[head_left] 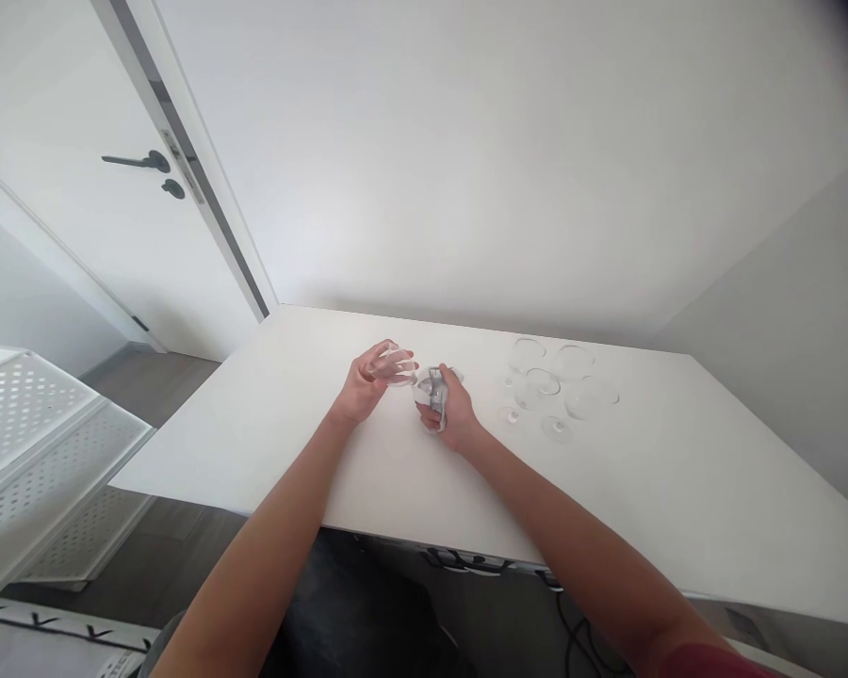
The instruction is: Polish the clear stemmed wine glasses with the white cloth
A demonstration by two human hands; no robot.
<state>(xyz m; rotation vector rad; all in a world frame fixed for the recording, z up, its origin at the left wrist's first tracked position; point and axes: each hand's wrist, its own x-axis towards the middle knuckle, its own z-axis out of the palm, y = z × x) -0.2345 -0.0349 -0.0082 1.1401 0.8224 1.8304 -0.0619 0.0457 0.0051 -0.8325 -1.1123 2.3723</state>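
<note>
My left hand [366, 384] is closed around a clear stemmed glass [399, 367], its rounded bowl tilted toward my right hand. Beside it, my right hand [459, 410] wraps round another clear glass [434, 391] that shows grey glints; its exact shape is partly covered by the fingers. The two glasses are close together above the white table [410, 490], and I cannot tell whether they touch. To the right of my right hand are several clear stemmed glasses, among them a front one [557, 428] with a round foot. Their outlines overlap and are faint against the white.
A white wall [466, 188] rises behind the table. At left are a white door with a dark handle [138, 161] and a white perforated rack [42, 452] near the table's left edge. Dark cables [579, 640] hang below the table's front.
</note>
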